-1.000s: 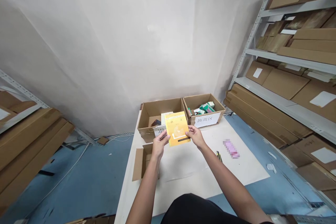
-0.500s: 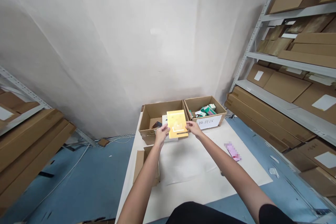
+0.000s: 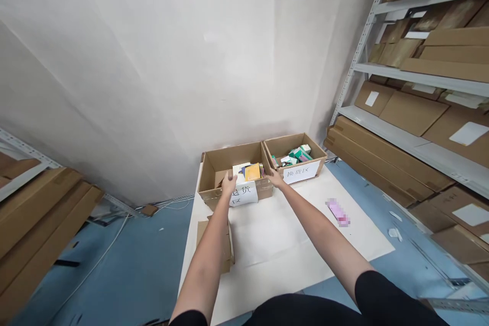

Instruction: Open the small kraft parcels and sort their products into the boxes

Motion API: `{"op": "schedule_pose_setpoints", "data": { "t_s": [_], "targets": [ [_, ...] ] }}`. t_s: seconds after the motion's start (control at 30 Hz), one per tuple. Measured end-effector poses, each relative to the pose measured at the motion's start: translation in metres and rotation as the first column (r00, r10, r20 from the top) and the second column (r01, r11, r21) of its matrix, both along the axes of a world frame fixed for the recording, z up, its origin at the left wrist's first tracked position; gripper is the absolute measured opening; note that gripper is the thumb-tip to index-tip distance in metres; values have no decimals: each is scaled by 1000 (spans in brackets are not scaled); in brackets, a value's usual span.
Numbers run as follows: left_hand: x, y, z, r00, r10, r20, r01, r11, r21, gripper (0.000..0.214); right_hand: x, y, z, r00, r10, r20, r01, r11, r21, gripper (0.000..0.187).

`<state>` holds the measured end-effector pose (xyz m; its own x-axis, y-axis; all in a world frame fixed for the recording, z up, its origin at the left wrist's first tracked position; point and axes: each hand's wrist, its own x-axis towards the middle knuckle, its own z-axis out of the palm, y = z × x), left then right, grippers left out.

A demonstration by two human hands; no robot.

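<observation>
A yellow book (image 3: 252, 171) lies inside the left cardboard box (image 3: 214, 165) at the far edge of the white table (image 3: 267, 244), on top of other flat items. The box carries a white paper label (image 3: 243, 194) on its front wall. My left hand (image 3: 229, 182) hovers at the box's front rim, left of the book, fingers apart and empty. My right hand (image 3: 275, 178) is at the rim on the book's right side, also spread and holding nothing. Neither hand touches the book.
A second labelled cardboard box (image 3: 317, 155) beside it holds several small green and white packs. A pink item (image 3: 338, 212) lies on the table's right part. A small open carton (image 3: 202, 237) sits at the left edge. Shelves of flat cartons (image 3: 420, 112) stand at right, stacked cartons (image 3: 38, 214) at left.
Both hands carried the yellow book forward from above the table, set it into the left box and let go of it.
</observation>
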<state>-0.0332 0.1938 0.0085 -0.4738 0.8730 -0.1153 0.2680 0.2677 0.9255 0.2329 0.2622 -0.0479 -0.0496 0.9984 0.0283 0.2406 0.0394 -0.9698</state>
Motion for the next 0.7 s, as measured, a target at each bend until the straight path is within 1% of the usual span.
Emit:
{"op": "schedule_pose_setpoints", "data": {
  "t_s": [0.03, 0.1, 0.17, 0.2, 0.23, 0.3, 0.33, 0.4, 0.43, 0.5, 0.57, 0.6, 0.63, 0.7],
  "targets": [
    [0, -18, -21, 1000, -16, -17, 16, 1000, -8, 64, 11, -18, -29, 998, 0, 66, 3, 999, -52, 58],
    [3, -59, -68, 994, -78, -78, 79, 997, 11, 51, 36, -61, -87, 984, -17, 178, 36, 994, -99, 56],
    [11, -100, -116, 989, -113, -94, 114, 993, 8, 41, 63, -109, -139, 953, -5, 302, 61, 983, -176, 56],
    [16, -120, -139, 985, -136, -109, 133, 991, -36, 40, 77, -133, -160, 927, 23, 373, 65, 973, -222, 57],
    [23, -138, -160, 973, -184, -138, 167, 977, -130, 41, 90, -156, -178, 893, 62, 445, 68, 960, -271, 58],
    [37, -173, -196, 950, -275, -149, 217, 924, -316, 43, 115, -198, -203, 790, 152, 594, 108, 919, -380, 63],
    [43, -188, -211, 940, -314, -137, 238, 887, -397, 44, 125, -217, -211, 733, 212, 646, 125, 892, -435, 67],
    [55, -216, -238, 926, -365, -96, 270, 818, -508, 44, 141, -246, -221, 630, 343, 697, 131, 837, -531, 75],
    [60, -228, -250, 919, -385, -78, 283, 787, -548, 46, 146, -256, -223, 592, 397, 701, 114, 820, -561, 78],
    [69, -248, -268, 907, -419, -49, 308, 736, -603, 54, 150, -271, -224, 547, 459, 700, 66, 810, -583, 75],
    [79, -262, -279, 896, -444, -24, 333, 706, -625, 66, 147, -278, -221, 553, 454, 698, 45, 821, -569, 68],
    [85, -267, -283, 891, -455, -13, 348, 699, -625, 71, 142, -281, -218, 578, 436, 689, 48, 825, -563, 66],
    [92, -270, -284, 885, -465, -2, 364, 695, -621, 75, 136, -282, -214, 620, 406, 671, 48, 834, -549, 64],
    [111, -272, -283, 874, -486, 21, 401, 696, -595, 79, 118, -284, -206, 735, 317, 599, 46, 858, -511, 59]
  ]
}}
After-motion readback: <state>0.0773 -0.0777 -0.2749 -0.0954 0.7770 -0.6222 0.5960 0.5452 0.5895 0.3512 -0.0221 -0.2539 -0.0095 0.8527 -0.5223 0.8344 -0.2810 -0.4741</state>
